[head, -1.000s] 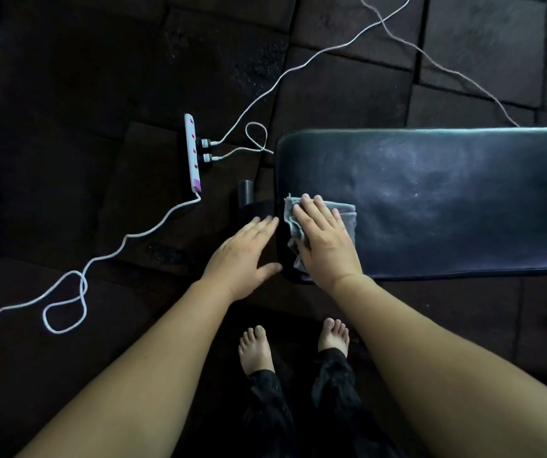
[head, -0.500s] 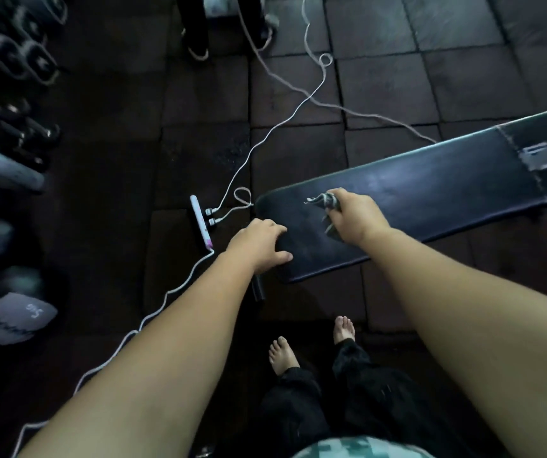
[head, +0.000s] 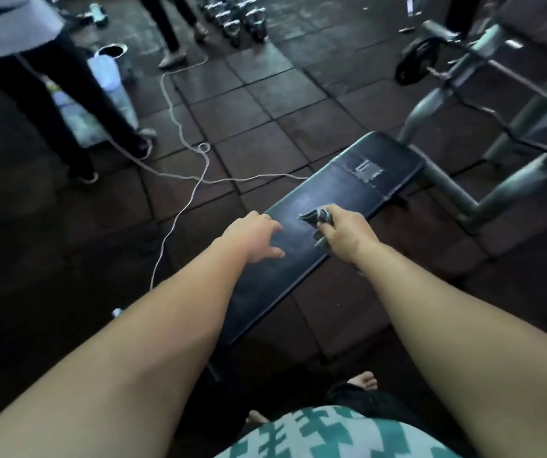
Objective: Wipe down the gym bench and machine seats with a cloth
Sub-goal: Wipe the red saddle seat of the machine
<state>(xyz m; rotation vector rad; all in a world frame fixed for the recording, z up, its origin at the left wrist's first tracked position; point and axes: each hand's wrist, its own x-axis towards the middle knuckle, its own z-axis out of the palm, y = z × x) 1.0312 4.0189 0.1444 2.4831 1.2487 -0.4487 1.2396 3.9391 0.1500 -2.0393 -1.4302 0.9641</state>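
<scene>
Here the bench (head: 315, 233) runs lengthwise from near-left to far-right. The right hand (head: 344, 234) clutches the bunched cloth (head: 318, 217) mid-pad near its right edge; the left hand (head: 254, 238), fingers spread, rests at its left edge.

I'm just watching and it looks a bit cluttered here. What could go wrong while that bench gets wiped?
The white cable trails across the floor close to the bench, and the person's bare foot is near, so tripping seems possible. The cloth is bunched in the right hand, so it may wipe only a narrow strip. A worn patch on the pad could snag the cloth.
</scene>
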